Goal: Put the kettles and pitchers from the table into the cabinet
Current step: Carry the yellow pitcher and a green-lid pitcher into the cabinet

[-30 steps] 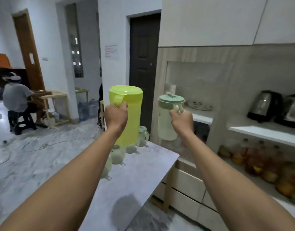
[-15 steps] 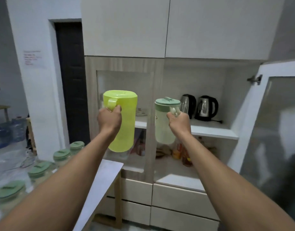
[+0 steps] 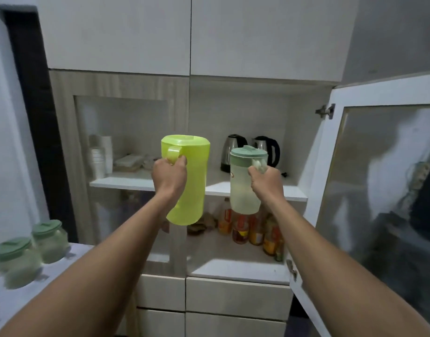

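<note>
Centre of frame: my left hand (image 3: 169, 175) is wrapped around the handle of the lime-green pitcher (image 3: 186, 181), fingers closed through the loop; my right hand (image 3: 264, 182) is closed likewise on the handle of the pale pitcher with the sage-green lid (image 3: 245, 181). Both pitchers hang upright in the air in front of the open cabinet (image 3: 243, 113), level with its white shelf (image 3: 233, 187) and not yet resting on it.

Handling, as I judge it: both are thin-walled plastic, stiff, and look empty, so light. The handle is the sound place to hold; the smooth bodies would slip, and the lids might lift off if gripped from above.

Upper centre right: two steel kettles (image 3: 250, 152) already stand at the back of the shelf, leaving bare shelf in front of them. Lower left: more green-lidded pitchers (image 3: 31, 249) wait on the table (image 3: 5, 305).

Writing: a small red mark on the pale pitcher's side and the labels on the bottles (image 3: 248, 229) on the lower shelf are too small and blurred to read. No brand is legible.
</note>
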The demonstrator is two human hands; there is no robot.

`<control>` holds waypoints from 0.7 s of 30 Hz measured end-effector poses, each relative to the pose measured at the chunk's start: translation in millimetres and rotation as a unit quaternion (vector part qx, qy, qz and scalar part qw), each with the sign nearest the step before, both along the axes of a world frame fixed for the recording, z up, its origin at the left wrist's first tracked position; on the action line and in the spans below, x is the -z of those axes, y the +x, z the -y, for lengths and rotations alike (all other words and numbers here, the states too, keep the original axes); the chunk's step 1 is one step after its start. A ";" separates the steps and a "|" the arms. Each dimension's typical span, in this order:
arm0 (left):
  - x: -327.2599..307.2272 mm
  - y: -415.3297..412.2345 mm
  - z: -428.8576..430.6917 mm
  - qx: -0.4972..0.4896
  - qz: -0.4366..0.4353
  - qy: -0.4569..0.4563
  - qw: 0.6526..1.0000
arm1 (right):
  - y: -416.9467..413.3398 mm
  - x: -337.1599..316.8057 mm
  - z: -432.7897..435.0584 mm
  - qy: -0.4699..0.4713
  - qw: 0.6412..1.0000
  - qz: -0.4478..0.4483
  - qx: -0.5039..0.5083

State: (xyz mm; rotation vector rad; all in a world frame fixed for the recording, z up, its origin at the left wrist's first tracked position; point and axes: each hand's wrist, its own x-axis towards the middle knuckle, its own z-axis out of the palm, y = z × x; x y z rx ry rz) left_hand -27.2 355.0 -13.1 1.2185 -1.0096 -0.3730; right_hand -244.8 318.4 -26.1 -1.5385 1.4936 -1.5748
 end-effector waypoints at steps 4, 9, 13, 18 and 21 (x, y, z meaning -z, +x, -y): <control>1.2 -18.0 45.3 0.012 -0.003 0.005 1.000 | -15.0 3.7 42.7 0.008 1.000 0.009 0.003; 3.0 -31.7 114.2 0.037 -0.006 0.002 0.999 | -21.4 4.4 106.0 0.009 1.000 0.017 0.008; -1.9 -41.9 171.4 0.047 -0.013 0.005 0.999 | -25.4 -2.3 158.5 0.013 1.000 0.014 0.011; -8.0 -49.0 234.1 0.042 -0.014 0.002 0.999 | -28.9 -13.9 217.3 0.002 1.000 0.016 0.019; -8.4 -52.3 264.8 0.034 -0.013 0.006 0.999 | -31.4 -13.7 253.0 0.009 1.000 0.020 0.018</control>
